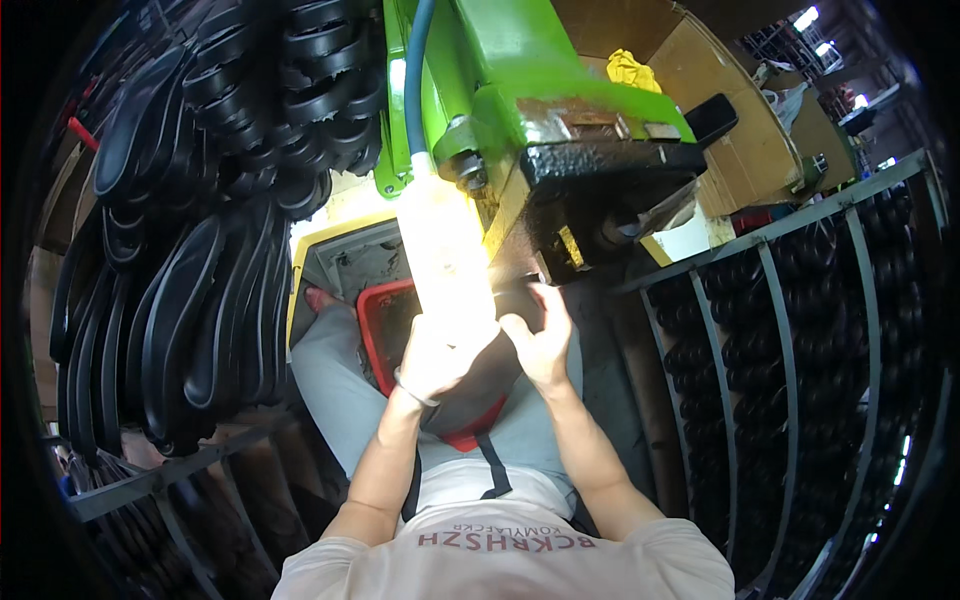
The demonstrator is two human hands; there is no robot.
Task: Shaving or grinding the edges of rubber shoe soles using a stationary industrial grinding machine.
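A glaring tubular work lamp [445, 245] hangs in front of me on a blue cable. My left hand [437, 362] is at its lower end, and the glare washes out its fingers. Just right of it, my right hand [543, 345] has its thumb toward the left hand and its forefinger raised. Its fingers curve about something dark, whose shape I cannot make out. Both hands are below the dark working head [610, 175] of a green machine [540, 60]. Under them, between my knees, sits a red bin [376, 350], partly hidden by the lamp and hands.
Many black curved moulded pieces [190, 310] hang stacked at the left. On the right, a metal rack [780, 310] holds rows of similar black parts. Behind the machine stands an open cardboard box [735, 120] with a yellow cloth [632, 70]. A yellow-edged frame [305, 240] borders the red bin.
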